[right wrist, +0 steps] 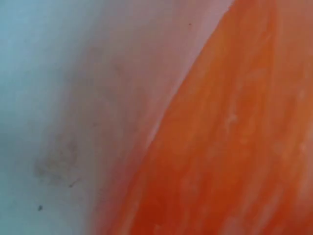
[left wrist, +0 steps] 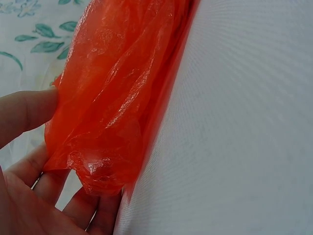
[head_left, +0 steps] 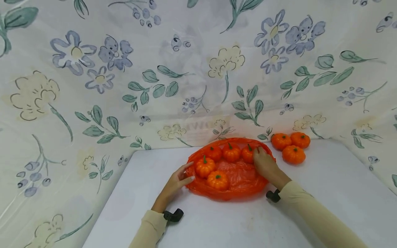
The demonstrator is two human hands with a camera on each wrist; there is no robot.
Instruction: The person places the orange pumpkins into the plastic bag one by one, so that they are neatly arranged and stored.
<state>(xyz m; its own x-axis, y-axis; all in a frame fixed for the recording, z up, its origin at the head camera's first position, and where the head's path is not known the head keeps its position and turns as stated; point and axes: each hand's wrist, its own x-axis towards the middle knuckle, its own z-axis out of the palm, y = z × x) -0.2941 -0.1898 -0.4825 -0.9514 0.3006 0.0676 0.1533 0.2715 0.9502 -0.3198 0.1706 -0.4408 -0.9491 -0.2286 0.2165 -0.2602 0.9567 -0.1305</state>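
A red plastic bag (head_left: 229,194) lies spread wide on the white table, its rim forming an oval. Inside it, several small orange pumpkins (head_left: 217,180) with green stems sit along the left and back. My left hand (head_left: 177,179) rests at the bag's left edge, thumb and fingers spread and touching the crinkled plastic (left wrist: 112,98). My right hand (head_left: 267,164) reaches into the bag's right side, its curled fingers at the back-right pumpkin (head_left: 247,153) and partly hidden by the hand itself. The right wrist view shows a blurred orange-red plastic surface (right wrist: 230,137) up close.
Three more orange pumpkins (head_left: 293,155) stand grouped on the table right of the bag. White tabletop (head_left: 223,224) extends in front. Behind it hangs a floral cloth (head_left: 198,86). A dark wrist camera (head_left: 174,215) sits on each wrist.
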